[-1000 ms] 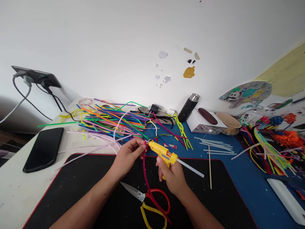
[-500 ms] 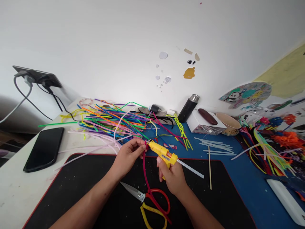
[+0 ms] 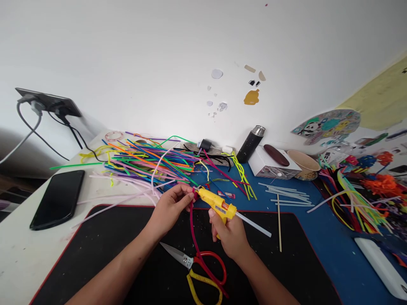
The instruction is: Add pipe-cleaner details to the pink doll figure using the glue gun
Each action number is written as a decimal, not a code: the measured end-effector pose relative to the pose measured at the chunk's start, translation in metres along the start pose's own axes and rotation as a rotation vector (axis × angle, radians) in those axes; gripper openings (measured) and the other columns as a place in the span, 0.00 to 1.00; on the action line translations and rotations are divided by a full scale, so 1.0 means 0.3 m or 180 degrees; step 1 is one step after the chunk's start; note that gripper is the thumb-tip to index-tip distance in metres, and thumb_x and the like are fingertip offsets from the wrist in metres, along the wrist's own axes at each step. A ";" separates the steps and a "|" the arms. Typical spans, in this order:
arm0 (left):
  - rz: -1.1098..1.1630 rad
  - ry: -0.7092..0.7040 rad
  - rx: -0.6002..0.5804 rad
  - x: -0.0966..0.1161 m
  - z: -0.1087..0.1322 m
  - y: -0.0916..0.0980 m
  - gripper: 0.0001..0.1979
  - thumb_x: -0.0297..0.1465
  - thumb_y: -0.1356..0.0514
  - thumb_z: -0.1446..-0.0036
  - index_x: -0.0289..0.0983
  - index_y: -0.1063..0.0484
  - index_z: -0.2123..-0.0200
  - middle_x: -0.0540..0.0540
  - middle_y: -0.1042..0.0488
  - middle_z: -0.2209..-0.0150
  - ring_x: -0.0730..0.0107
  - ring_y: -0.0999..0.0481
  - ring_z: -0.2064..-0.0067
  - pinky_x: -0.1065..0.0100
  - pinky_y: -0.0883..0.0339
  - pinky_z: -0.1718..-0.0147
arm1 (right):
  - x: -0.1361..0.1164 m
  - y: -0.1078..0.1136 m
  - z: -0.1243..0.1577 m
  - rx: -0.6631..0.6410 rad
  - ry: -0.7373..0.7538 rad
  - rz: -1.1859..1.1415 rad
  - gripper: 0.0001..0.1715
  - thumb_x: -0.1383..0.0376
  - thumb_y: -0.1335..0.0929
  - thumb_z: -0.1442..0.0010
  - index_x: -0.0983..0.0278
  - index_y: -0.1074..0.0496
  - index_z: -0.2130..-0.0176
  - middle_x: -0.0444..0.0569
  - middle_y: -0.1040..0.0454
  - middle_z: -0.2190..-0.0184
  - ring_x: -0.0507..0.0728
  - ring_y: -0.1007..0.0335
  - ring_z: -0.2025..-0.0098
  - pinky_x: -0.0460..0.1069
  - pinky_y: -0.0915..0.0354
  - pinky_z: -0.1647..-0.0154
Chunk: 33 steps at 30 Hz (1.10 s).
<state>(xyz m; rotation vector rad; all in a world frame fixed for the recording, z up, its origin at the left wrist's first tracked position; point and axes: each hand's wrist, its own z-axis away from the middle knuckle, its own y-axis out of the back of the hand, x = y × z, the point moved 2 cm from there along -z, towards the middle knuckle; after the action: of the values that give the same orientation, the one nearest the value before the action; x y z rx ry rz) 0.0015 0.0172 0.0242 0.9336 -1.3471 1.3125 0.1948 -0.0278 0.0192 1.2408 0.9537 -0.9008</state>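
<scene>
My left hand (image 3: 174, 206) pinches a dark pink pipe cleaner (image 3: 193, 231) at its coiled upper end. The rest of that stem hangs down over the mat and across the scissors' handles. My right hand (image 3: 228, 231) grips the handle of a yellow hot glue gun (image 3: 216, 201), its nozzle touching or very near the pink coil. A translucent glue stick (image 3: 253, 224) sticks out of the gun's back. Below both hands, scissors (image 3: 187, 260) with one red and one yellow handle lie on the black mat (image 3: 273, 262).
Many coloured pipe cleaners (image 3: 149, 159) lie behind my hands. A phone (image 3: 57, 199) is at the left. To the right are glue sticks (image 3: 291, 195), a wooden stick (image 3: 279, 224), a black flask (image 3: 251, 144), a white box (image 3: 270, 166), a bowl (image 3: 305, 163) and more stems (image 3: 352, 203).
</scene>
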 end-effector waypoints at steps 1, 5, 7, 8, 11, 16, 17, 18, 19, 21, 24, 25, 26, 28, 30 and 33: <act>-0.0001 0.0002 0.0000 -0.001 0.000 0.000 0.18 0.46 0.31 0.44 0.36 0.26 0.65 0.49 0.25 0.70 0.70 0.29 0.70 0.68 0.32 0.69 | -0.001 0.001 -0.001 0.0004 -0.0008 0.0014 0.29 0.44 0.35 0.31 0.62 0.33 0.73 0.40 0.36 0.87 0.52 0.34 0.85 0.45 0.38 0.80; 0.0024 0.0011 0.0031 -0.007 -0.001 0.003 0.18 0.46 0.30 0.44 0.37 0.26 0.64 0.49 0.24 0.70 0.69 0.28 0.70 0.68 0.31 0.69 | -0.001 0.001 0.001 0.0016 -0.0036 0.0018 0.29 0.43 0.35 0.32 0.62 0.33 0.74 0.40 0.36 0.87 0.52 0.34 0.85 0.45 0.38 0.81; 0.0033 0.0016 0.0048 -0.010 -0.001 0.005 0.18 0.46 0.30 0.44 0.37 0.25 0.64 0.49 0.24 0.70 0.69 0.27 0.69 0.68 0.31 0.68 | 0.005 -0.001 0.005 -0.0003 -0.0019 0.0041 0.29 0.44 0.35 0.32 0.62 0.33 0.73 0.40 0.36 0.87 0.52 0.34 0.85 0.45 0.38 0.81; 0.0033 0.0019 0.0052 -0.010 -0.001 0.006 0.18 0.46 0.30 0.44 0.37 0.25 0.64 0.49 0.24 0.70 0.69 0.27 0.69 0.68 0.31 0.68 | 0.009 -0.001 0.006 -0.0010 -0.0005 0.0068 0.29 0.44 0.35 0.31 0.62 0.32 0.73 0.40 0.36 0.87 0.52 0.34 0.85 0.45 0.37 0.81; 0.0034 0.0024 0.0051 -0.012 -0.002 0.008 0.18 0.46 0.30 0.44 0.37 0.25 0.63 0.49 0.24 0.70 0.69 0.27 0.70 0.68 0.31 0.69 | 0.022 -0.002 0.010 -0.0030 0.0034 0.0165 0.29 0.45 0.35 0.31 0.62 0.32 0.74 0.41 0.35 0.87 0.52 0.34 0.84 0.45 0.36 0.79; 0.0031 0.0006 0.0034 -0.015 -0.004 0.011 0.18 0.46 0.30 0.44 0.38 0.25 0.64 0.49 0.23 0.70 0.68 0.27 0.69 0.67 0.30 0.68 | 0.028 -0.001 0.012 -0.0044 0.0019 0.0159 0.29 0.45 0.35 0.30 0.62 0.32 0.74 0.41 0.35 0.86 0.52 0.34 0.84 0.45 0.37 0.79; 0.0034 0.0006 0.0034 -0.015 -0.004 0.010 0.18 0.46 0.30 0.44 0.38 0.25 0.64 0.49 0.23 0.70 0.68 0.27 0.69 0.67 0.30 0.68 | 0.027 -0.001 0.012 -0.0047 0.0018 0.0173 0.29 0.45 0.35 0.30 0.62 0.32 0.74 0.41 0.35 0.86 0.52 0.34 0.84 0.45 0.37 0.79; 0.0034 0.0007 0.0039 -0.014 -0.004 0.010 0.18 0.46 0.30 0.44 0.38 0.25 0.64 0.49 0.23 0.70 0.69 0.27 0.70 0.67 0.30 0.68 | 0.025 -0.001 0.012 -0.0050 0.0022 0.0200 0.29 0.45 0.35 0.30 0.62 0.32 0.74 0.41 0.35 0.86 0.52 0.33 0.83 0.45 0.36 0.79; 0.0029 0.0011 0.0043 -0.014 -0.003 0.010 0.18 0.46 0.30 0.44 0.38 0.25 0.64 0.49 0.23 0.70 0.69 0.27 0.70 0.67 0.30 0.69 | 0.023 -0.001 0.012 -0.0051 0.0031 0.0234 0.30 0.45 0.36 0.30 0.62 0.32 0.75 0.41 0.34 0.86 0.52 0.33 0.83 0.45 0.36 0.78; 0.0019 0.0019 0.0043 -0.012 -0.003 0.009 0.18 0.47 0.30 0.44 0.37 0.25 0.64 0.49 0.23 0.70 0.69 0.27 0.70 0.67 0.30 0.69 | 0.021 -0.002 0.012 -0.0053 0.0044 0.0287 0.30 0.45 0.36 0.30 0.61 0.33 0.76 0.42 0.34 0.87 0.52 0.33 0.83 0.45 0.35 0.78; 0.0023 0.0028 0.0046 -0.011 -0.004 0.009 0.18 0.46 0.30 0.44 0.37 0.25 0.64 0.49 0.23 0.70 0.69 0.27 0.70 0.67 0.30 0.69 | 0.026 -0.004 0.012 -0.0033 0.0019 0.0278 0.30 0.44 0.36 0.30 0.62 0.33 0.75 0.41 0.34 0.86 0.52 0.33 0.83 0.45 0.36 0.78; 0.0028 0.0031 0.0053 -0.011 -0.005 0.009 0.18 0.46 0.30 0.45 0.37 0.25 0.64 0.49 0.23 0.70 0.69 0.27 0.70 0.68 0.30 0.69 | 0.030 -0.004 0.012 -0.0019 -0.0003 0.0260 0.30 0.44 0.36 0.31 0.62 0.32 0.75 0.41 0.34 0.86 0.52 0.33 0.83 0.45 0.36 0.79; 0.0033 0.0032 0.0058 -0.011 -0.005 0.009 0.18 0.46 0.30 0.45 0.37 0.25 0.64 0.50 0.23 0.70 0.69 0.27 0.70 0.68 0.30 0.69 | 0.034 -0.005 0.013 -0.0014 -0.0026 0.0247 0.30 0.44 0.36 0.31 0.62 0.32 0.74 0.41 0.34 0.86 0.52 0.33 0.83 0.45 0.36 0.79; 0.0038 0.0033 0.0056 -0.011 -0.005 0.009 0.18 0.46 0.30 0.45 0.38 0.25 0.64 0.50 0.23 0.71 0.69 0.26 0.70 0.68 0.30 0.69 | 0.042 -0.005 0.014 -0.0007 -0.0061 0.0233 0.30 0.44 0.35 0.31 0.62 0.31 0.74 0.42 0.34 0.86 0.53 0.32 0.83 0.45 0.35 0.79; 0.0039 0.0024 0.0058 -0.010 -0.004 0.009 0.18 0.46 0.29 0.45 0.38 0.25 0.64 0.50 0.24 0.71 0.69 0.27 0.70 0.68 0.30 0.69 | 0.048 -0.004 0.016 -0.0001 -0.0087 0.0208 0.30 0.44 0.35 0.31 0.62 0.31 0.74 0.42 0.34 0.86 0.53 0.32 0.83 0.45 0.35 0.78; 0.0020 0.0005 0.0089 -0.006 -0.002 0.008 0.17 0.45 0.30 0.45 0.38 0.24 0.65 0.50 0.24 0.72 0.69 0.27 0.71 0.68 0.31 0.69 | 0.050 -0.001 0.017 0.0024 -0.0116 0.0134 0.29 0.45 0.34 0.31 0.62 0.30 0.74 0.42 0.34 0.86 0.53 0.33 0.83 0.45 0.36 0.79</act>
<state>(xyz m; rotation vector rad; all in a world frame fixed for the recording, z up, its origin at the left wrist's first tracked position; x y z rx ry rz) -0.0005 0.0179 0.0218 0.9479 -1.3345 1.3398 0.2002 -0.0335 0.0053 1.2426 0.8930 -0.8916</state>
